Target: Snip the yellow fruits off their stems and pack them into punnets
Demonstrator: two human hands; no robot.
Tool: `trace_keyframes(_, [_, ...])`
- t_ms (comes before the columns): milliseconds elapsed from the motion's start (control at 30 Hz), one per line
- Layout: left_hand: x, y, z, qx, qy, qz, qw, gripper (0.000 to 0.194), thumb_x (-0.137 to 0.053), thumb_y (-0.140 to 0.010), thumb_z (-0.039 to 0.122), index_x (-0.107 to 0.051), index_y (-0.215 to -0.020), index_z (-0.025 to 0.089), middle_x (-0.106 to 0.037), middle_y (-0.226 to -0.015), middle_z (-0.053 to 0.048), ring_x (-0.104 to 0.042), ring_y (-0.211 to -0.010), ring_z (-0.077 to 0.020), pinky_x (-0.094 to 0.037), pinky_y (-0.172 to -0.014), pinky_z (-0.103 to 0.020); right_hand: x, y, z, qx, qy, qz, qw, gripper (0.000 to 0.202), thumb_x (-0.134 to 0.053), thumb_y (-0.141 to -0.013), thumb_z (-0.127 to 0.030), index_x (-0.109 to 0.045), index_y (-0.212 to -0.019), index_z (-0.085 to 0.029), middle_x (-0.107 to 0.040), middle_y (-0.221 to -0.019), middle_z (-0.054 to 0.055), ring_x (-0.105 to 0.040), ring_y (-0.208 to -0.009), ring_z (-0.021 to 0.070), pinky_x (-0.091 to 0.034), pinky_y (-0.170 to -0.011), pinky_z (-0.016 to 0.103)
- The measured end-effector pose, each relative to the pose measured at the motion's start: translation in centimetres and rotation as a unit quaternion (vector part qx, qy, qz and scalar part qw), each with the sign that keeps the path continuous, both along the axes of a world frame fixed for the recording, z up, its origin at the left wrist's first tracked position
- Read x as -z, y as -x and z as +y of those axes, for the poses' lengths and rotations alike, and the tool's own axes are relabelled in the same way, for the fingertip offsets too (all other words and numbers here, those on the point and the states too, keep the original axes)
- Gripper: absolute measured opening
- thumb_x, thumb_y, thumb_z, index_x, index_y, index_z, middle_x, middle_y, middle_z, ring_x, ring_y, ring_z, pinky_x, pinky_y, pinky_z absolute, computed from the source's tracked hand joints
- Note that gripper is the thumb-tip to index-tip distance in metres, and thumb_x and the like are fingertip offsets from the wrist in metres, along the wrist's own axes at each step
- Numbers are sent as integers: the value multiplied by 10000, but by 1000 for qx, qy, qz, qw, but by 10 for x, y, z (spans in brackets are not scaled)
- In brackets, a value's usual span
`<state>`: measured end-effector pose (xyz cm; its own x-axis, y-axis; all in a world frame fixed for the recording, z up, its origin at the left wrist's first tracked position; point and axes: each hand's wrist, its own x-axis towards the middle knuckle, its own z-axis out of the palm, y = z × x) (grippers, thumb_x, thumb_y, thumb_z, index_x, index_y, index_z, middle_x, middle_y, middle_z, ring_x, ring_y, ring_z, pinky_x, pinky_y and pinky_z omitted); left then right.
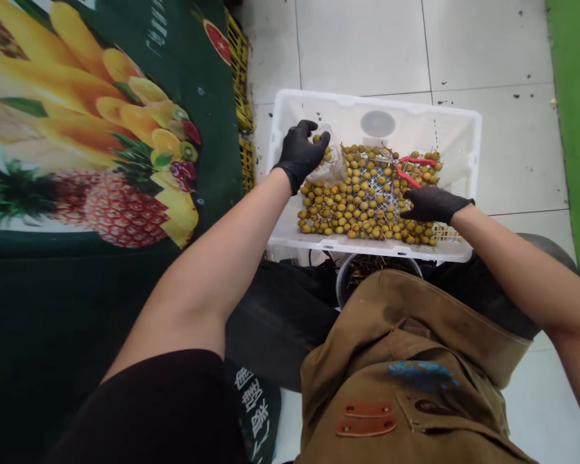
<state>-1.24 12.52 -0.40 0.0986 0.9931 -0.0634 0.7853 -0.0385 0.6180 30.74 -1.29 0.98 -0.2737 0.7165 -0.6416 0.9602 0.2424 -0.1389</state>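
My left hand [303, 152], in a black glove, grips a clear plastic tub [332, 169] at the left end of a white crate. A few longans [327, 154] show inside the tub. My right hand [435, 205], also black-gloved, reaches over the loose longans [352, 209] on the crate's right side; its fingers look apart, with no fruit visible in them. Just above that hand, red-handled snips [408, 169] lie spread on the fruit, blades pointing left. The lower handle ends close to my right fingers.
The white crate [376, 124] has a slatted bottom showing between fruits. Below its near edge stands a bucket [341, 283] holding stems. Yellow crates [244, 116] are stacked at left beside a fruit-printed dark green cover [212, 129]. Pale tiles [367, 45] form the floor.
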Motion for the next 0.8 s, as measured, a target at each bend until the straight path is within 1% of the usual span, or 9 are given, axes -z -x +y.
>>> trace_keyframes(67, [-13,-7,-21,32,-15,62,997,542,-708,-1146,654,-731,-1457,211,-789,-1371,-126,-618,-1515,-362,-514,-1296,-530,17,1,-14,-21,24,-5,999,696,-878,-1023,-460,-760,-1650,-183,-778,-1571,244,-774,-1389,452,-628,-1149,533])
trace_keyframes(133, [-29,-20,-56,133,2,91,987,529,-646,-1169,606,-761,-1434,162,-825,-1342,-127,-696,-1424,-347,-542,-1271,-519,34,3,-30,-26,17,-5,999,848,-904,-999,-511,-681,-1756,-202,-644,-1747,273,-665,-1544,507,-574,-1240,588])
trace_keyframes(167, [-36,-28,-77,218,47,92,970,510,-652,-1164,592,-783,-1394,156,-848,-1314,-132,-754,-1333,-337,-587,-1202,-491,41,4,-37,-25,10,-8,1000,898,-885,-1013,-553,-633,-1801,-205,-579,-1803,287,-604,-1599,537,-546,-1268,625])
trace_keyframes(233, [-44,-43,-123,380,136,105,909,495,-792,-1074,591,-809,-1381,203,-874,-1350,-118,-818,-1257,-330,-634,-1104,-435,53,6,-47,-15,-7,-16,1000,941,-828,-1045,-634,-572,-1843,-207,-494,-1855,304,-514,-1653,586,-511,-1283,686])
trace_keyframes(300, [-43,-56,-165,462,166,149,858,485,-841,-1048,541,-816,-1431,245,-871,-1410,-132,-844,-1268,-339,-658,-1058,-413,61,7,-52,-2,-18,-23,1000,956,-800,-1044,-712,-583,-1823,-203,-456,-1866,314,-482,-1652,619,-520,-1255,707])
trace_keyframes(400, [-29,-68,-204,456,145,190,857,321,-682,-1139,304,-821,-1403,185,-868,-1372,-197,-860,-1243,-335,-679,-1031,-422,69,8,-52,17,-25,-27,999,1022,-781,-1010,-825,-610,-1775,-169,-460,-1831,344,-499,-1610,640,-561,-1194,700])
trace_keyframes(533, [-19,-71,-213,466,114,208,852,423,-545,-1186,212,-755,-1542,122,-836,-1426,-268,-858,-1250,-368,-692,-1017,-468,73,13,-53,20,-27,-10,999,926,-758,-1046,-774,-632,-1741,-176,-530,-1770,329,-556,-1555,582,-583,-1164,649])
trace_keyframes(667, [-27,-69,-210,481,114,219,841,496,-501,-1203,188,-704,-1645,92,-807,-1509,-286,-838,-1347,-400,-685,-1073,-504,68,18,-53,4,-8,23,1000,650,-722,-1114,-576,-747,-1585,-129,-670,-1652,296,-653,-1470,505,-556,-1216,574])
trace_keyframes(800, [-37,-72,-210,472,124,215,846,477,-518,-1202,200,-743,-1604,78,-827,-1458,-290,-841,-1357,-426,-695,-1089,-535,61,21,-50,7,21,57,998,666,-729,-1114,-591,-746,-1602,-137,-777,-1554,257,-736,-1417,444,-571,-1206,507])
